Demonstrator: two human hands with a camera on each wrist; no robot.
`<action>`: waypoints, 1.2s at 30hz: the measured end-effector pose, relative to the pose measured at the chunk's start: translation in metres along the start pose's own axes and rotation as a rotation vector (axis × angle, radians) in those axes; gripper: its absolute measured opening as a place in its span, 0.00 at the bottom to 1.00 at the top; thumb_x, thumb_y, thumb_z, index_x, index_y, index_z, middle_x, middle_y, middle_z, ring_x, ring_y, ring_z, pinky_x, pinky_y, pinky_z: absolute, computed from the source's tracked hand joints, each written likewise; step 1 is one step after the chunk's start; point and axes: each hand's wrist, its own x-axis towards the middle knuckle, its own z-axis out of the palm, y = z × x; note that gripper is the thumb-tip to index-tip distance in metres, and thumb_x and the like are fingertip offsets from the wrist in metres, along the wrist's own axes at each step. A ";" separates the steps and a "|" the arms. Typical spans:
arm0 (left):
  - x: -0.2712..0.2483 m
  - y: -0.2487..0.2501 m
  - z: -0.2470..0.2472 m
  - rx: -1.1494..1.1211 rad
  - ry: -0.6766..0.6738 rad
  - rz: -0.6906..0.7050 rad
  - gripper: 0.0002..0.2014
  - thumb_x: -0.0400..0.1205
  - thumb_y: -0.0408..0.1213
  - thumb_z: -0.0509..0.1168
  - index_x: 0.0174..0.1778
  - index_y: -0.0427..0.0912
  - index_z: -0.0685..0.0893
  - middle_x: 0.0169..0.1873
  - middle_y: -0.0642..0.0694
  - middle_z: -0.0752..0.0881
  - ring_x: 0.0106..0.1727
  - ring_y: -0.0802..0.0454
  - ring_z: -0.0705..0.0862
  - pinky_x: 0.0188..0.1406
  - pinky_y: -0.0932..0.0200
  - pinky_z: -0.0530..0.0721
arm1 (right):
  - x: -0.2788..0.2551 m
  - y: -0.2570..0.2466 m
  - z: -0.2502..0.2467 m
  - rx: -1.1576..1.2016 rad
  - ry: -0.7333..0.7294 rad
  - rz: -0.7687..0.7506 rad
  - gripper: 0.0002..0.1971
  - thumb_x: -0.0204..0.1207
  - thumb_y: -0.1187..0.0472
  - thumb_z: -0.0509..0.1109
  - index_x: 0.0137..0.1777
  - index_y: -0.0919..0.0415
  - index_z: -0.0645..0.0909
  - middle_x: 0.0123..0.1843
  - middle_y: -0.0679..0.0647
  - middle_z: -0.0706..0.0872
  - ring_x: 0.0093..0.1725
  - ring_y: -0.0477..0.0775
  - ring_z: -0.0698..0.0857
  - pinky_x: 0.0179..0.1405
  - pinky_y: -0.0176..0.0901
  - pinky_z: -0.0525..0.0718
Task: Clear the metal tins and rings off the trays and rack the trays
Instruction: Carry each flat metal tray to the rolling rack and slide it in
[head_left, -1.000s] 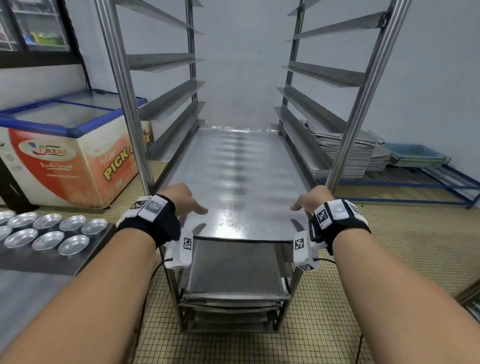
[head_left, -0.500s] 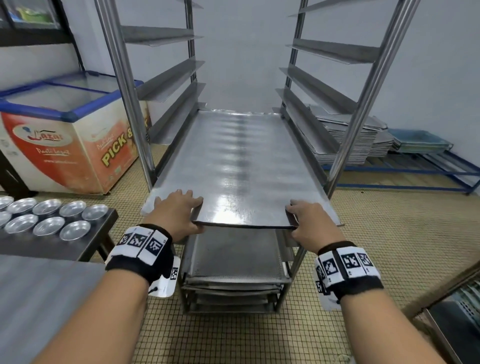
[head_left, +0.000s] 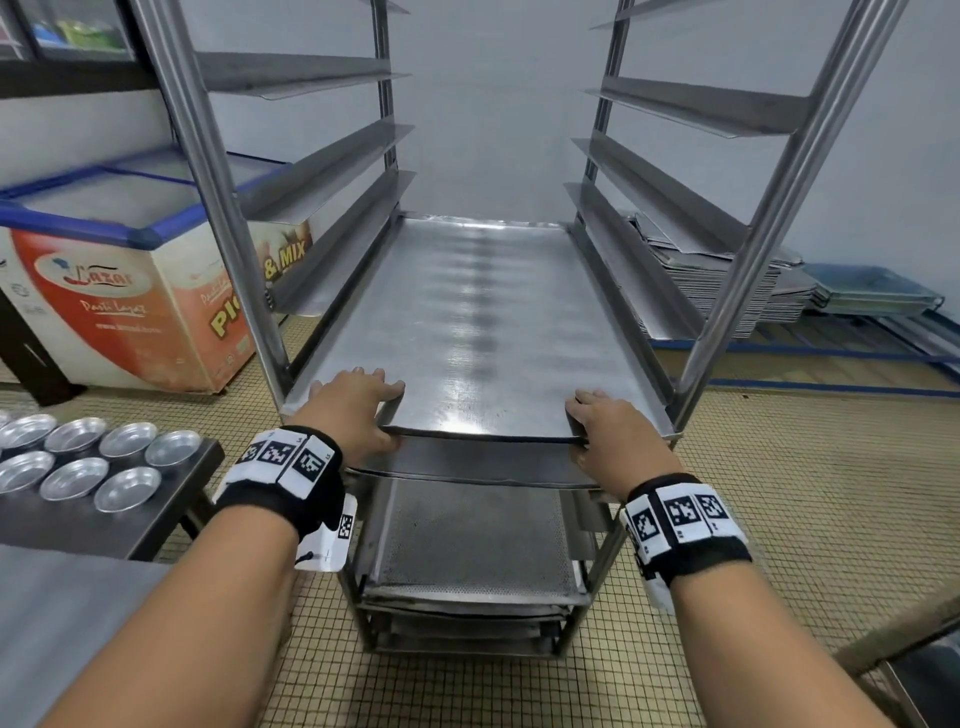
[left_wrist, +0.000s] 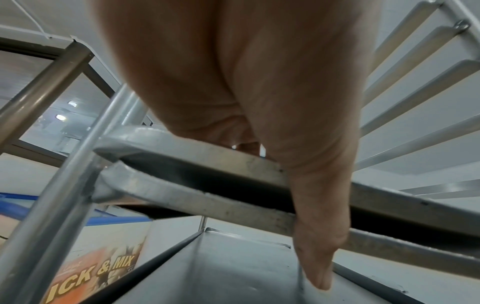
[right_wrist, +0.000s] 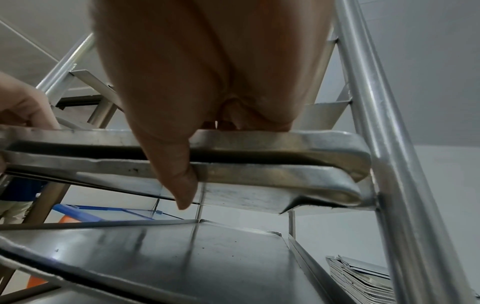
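An empty metal tray (head_left: 483, 322) lies flat on the runners of the steel rack (head_left: 244, 260), its near edge level with the front posts. Just under it sits a second tray (head_left: 467, 465). My left hand (head_left: 358, 410) and right hand (head_left: 608, 431) rest at the top tray's near corners with fingers flat on it. In the left wrist view the thumb (left_wrist: 319, 236) runs straight down across both tray rims (left_wrist: 207, 152). The right thumb (right_wrist: 179, 174) does the same over the rims (right_wrist: 259, 139). Several round metal tins (head_left: 124, 439) sit on a dark tray (head_left: 156, 525) at the left.
A chest freezer (head_left: 119, 291) stands left of the rack. A stack of trays (head_left: 727, 291) lies on a low blue frame to the right. Perforated trays (head_left: 467, 545) fill the rack's lower slots, and the runners above are bare. A grey table (head_left: 62, 623) is at bottom left.
The tray has slid deeper into the rack, from sticking out in front of the posts to level with them. Both hands followed its near edge forward.
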 end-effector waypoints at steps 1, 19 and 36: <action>0.006 -0.001 -0.001 -0.017 0.001 -0.009 0.33 0.73 0.44 0.75 0.77 0.54 0.76 0.76 0.45 0.74 0.81 0.44 0.67 0.79 0.33 0.64 | 0.007 0.002 0.001 -0.001 -0.001 -0.003 0.11 0.71 0.65 0.74 0.50 0.55 0.78 0.50 0.48 0.79 0.54 0.53 0.78 0.60 0.53 0.80; 0.087 0.000 -0.015 0.033 0.001 -0.022 0.36 0.74 0.49 0.77 0.79 0.53 0.75 0.75 0.40 0.76 0.78 0.40 0.71 0.74 0.41 0.73 | 0.087 0.027 0.006 -0.054 -0.029 -0.021 0.12 0.74 0.64 0.70 0.57 0.59 0.78 0.55 0.53 0.80 0.58 0.57 0.79 0.61 0.54 0.79; 0.012 -0.010 0.019 0.165 0.182 0.055 0.41 0.82 0.54 0.67 0.87 0.47 0.55 0.87 0.44 0.54 0.88 0.44 0.50 0.86 0.44 0.50 | 0.041 -0.004 0.008 -0.080 0.096 0.043 0.23 0.75 0.53 0.71 0.70 0.58 0.76 0.65 0.54 0.81 0.69 0.57 0.76 0.76 0.52 0.69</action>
